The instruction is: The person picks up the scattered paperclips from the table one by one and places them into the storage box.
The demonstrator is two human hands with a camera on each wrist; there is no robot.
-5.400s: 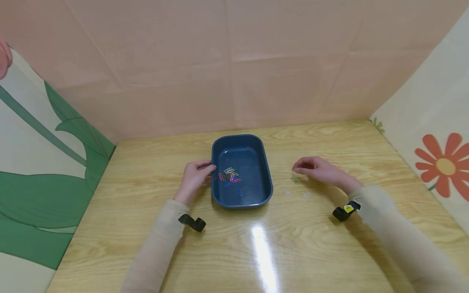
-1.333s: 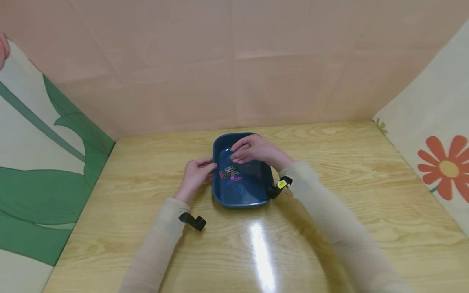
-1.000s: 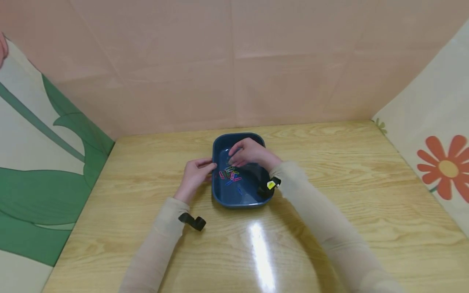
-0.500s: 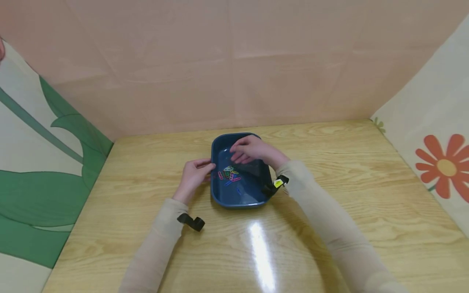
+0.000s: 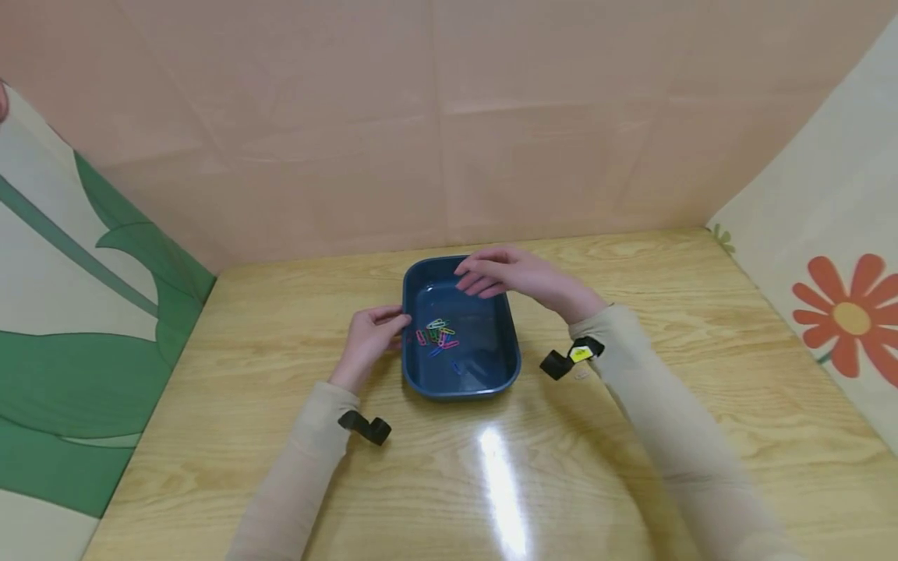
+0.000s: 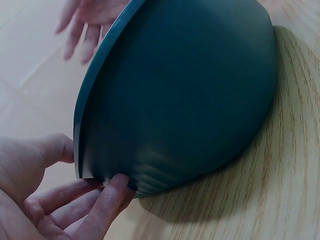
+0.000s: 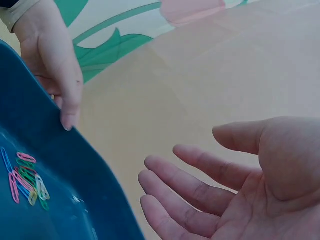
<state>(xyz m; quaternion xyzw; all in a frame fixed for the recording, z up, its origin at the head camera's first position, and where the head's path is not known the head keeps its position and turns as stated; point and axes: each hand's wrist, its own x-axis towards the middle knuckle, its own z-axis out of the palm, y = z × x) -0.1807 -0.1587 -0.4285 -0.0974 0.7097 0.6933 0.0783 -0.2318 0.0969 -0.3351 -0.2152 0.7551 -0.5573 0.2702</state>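
My left hand (image 5: 368, 343) holds the near-left side of a dark blue tray (image 5: 484, 386), thumb on the rim and fingers curled against the outer wall. In the tray lies a small cluster of coloured paper clips (image 5: 438, 335), with a blue paper clip (image 5: 457, 368) apart from them. Above the tray's far right rim is my right hand (image 5: 515, 276). Its fingers are loosely spread, and the right wrist view shows nothing in the palm (image 7: 245, 210). A pale paper clip (image 5: 581, 375) lies on the table to the right, close under the right wrist camera.
The tray stands on a wood-grain table (image 5: 295, 312). A pink sheet (image 5: 316, 140) rises behind it, with flower-patterned panels on both sides. Black cameras (image 5: 368, 427) are strapped to both wrists; the right one covers part of the table.
My right hand went from the table into the tray, dipped toward the clips, then opened, rose and moved right. The green clip no longer shows on the table. My left hand stayed put.
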